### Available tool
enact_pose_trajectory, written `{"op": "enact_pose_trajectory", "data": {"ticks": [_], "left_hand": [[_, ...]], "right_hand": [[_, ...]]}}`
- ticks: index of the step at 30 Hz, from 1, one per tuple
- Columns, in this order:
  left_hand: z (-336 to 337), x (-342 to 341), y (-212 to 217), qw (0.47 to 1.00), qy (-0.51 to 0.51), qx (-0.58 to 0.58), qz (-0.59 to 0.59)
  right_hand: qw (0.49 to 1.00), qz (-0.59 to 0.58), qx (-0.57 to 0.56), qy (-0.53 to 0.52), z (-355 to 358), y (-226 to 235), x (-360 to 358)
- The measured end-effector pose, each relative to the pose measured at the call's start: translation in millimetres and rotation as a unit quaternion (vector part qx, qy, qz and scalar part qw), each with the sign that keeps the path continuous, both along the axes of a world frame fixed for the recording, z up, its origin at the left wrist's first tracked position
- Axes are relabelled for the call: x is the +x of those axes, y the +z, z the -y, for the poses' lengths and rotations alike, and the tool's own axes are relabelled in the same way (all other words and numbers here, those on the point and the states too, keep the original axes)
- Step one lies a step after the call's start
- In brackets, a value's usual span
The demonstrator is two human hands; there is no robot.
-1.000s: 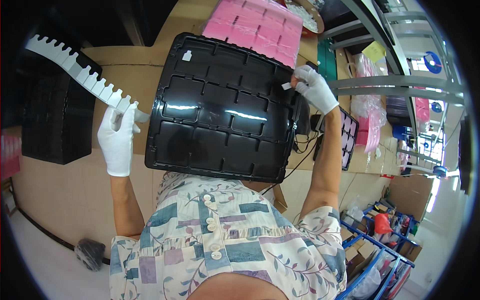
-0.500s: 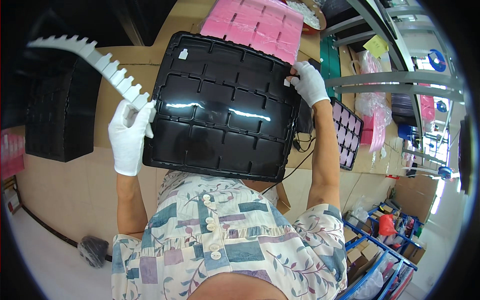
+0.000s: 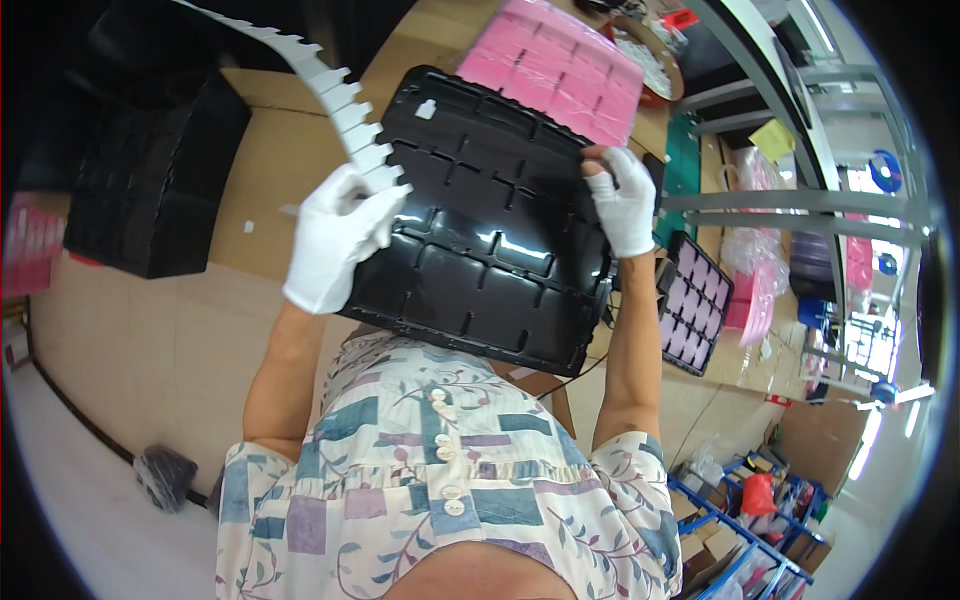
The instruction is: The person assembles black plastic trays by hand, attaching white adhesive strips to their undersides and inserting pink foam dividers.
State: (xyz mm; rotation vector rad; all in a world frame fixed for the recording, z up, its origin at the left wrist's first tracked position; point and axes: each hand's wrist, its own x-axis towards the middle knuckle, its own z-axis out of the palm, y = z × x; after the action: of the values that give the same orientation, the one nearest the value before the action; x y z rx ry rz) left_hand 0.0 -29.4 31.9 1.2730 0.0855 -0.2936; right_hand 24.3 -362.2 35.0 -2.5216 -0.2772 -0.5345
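Your left hand (image 3: 338,238), in a white glove, is closed on the left edge of a large black moulded tray (image 3: 487,225), and the same hand pinches the lower end of a white toothed strip (image 3: 340,100) that runs up toward 11 o'clock. Your right hand (image 3: 624,203), also gloved in white, is clamped on the tray's right edge near its upper corner, thumb curled over the rim. The two hands are well apart, with the tray held between them above your chest, tilted with its ribbed, glossy face toward you and its upper end leaning to 12 o'clock.

Behind the tray at 1 o'clock lies a pink compartmented tray (image 3: 560,60) on the cardboard-covered surface (image 3: 270,170). At 9 o'clock of the held tray a stack of black trays (image 3: 150,180) stands on that surface. At 3 o'clock, beside your right forearm, a smaller black tray with pale purple pockets (image 3: 695,305) rests tilted.
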Motion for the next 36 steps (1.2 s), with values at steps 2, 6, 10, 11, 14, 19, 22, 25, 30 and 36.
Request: {"op": "enact_pose_trajectory", "data": {"ticks": [2, 6, 10, 11, 14, 19, 22, 25, 30, 36], "left_hand": [[3, -1, -2, 1.0, -0.016, 0.004, 0.0], [7, -3, -3, 0.998, -0.036, -0.053, 0.01], [1, -8, 14, 0.996, -0.056, -0.064, -0.025], [2, -8, 10, 0.996, -0.046, -0.069, -0.014], [12, -12, 11, 0.999, -0.008, -0.043, -0.009], [18, -13, 4, 0.999, 0.007, 0.038, 0.012], [24, -27, 9, 0.991, 0.052, 0.079, 0.09], [-6, -30, 21, 0.978, 0.004, 0.184, 0.1], [-86, -47, 40, 0.954, -0.118, 0.275, 0.017], [-48, -47, 30, 0.962, -0.115, 0.247, -0.005]], "right_hand": [[0.962, -0.18, 0.193, 0.068, -78, 27, -15], [0.895, -0.26, 0.325, 0.16, -138, 11, -17], [0.905, -0.265, 0.296, 0.152, -147, 13, -25], [0.906, -0.276, 0.287, 0.14, -147, 15, -27], [0.93, -0.22, 0.265, 0.13, -149, 19, -36], [0.949, 0.221, -0.075, 0.212, -138, 26, -36], [0.969, 0.029, 0.177, 0.172, -106, 43, -63], [0.874, -0.316, 0.323, 0.18, -17, 36, -86], [0.935, -0.321, 0.035, 0.145, 39, 12, -138], [0.953, -0.228, -0.178, 0.092, 23, -14, -145]]}}
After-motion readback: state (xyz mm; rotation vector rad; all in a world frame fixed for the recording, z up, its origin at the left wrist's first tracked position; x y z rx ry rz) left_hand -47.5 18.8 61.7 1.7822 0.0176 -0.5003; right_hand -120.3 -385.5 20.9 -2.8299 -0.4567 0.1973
